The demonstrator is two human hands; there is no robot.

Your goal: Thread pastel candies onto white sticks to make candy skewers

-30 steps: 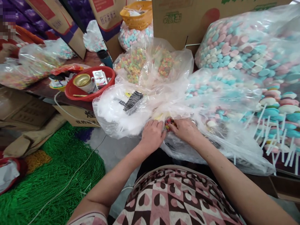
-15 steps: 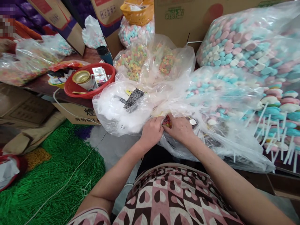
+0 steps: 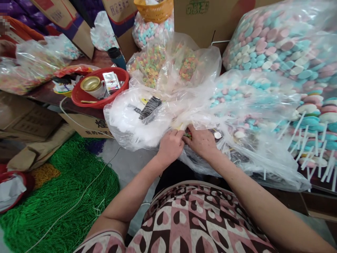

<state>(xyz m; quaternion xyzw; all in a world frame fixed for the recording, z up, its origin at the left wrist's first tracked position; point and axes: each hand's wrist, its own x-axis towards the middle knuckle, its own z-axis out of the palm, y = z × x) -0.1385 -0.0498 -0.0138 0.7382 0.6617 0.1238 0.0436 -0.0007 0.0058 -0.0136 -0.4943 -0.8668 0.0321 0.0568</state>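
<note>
My left hand (image 3: 171, 144) and my right hand (image 3: 202, 141) meet at the table's near edge, fingers curled in and thumbs close together. Between them shows a small dark, reddish and green patch; my fingers cover most of it, and I cannot tell what it is. Just past the left hand lies a clear bag with white contents (image 3: 123, 121), a black striped packet (image 3: 150, 108) on top. To the right of my right hand, a small white disc (image 3: 217, 135) rests on something dark among crumpled clear plastic (image 3: 252, 154).
Beyond lie bags of ring-shaped candies (image 3: 150, 70) and pastel marshmallows (image 3: 263, 42). Marshmallow sticks (image 3: 310, 123) are at right. A red basin (image 3: 100, 102) holds a cup (image 3: 93, 88). Green cords (image 3: 68, 196) cover the floor at left. Part of another person (image 3: 21, 30) shows at top left.
The view has shifted slightly. Both hands stay together in the same place, with only small finger movement; the coloured patch between them shows a little less.
</note>
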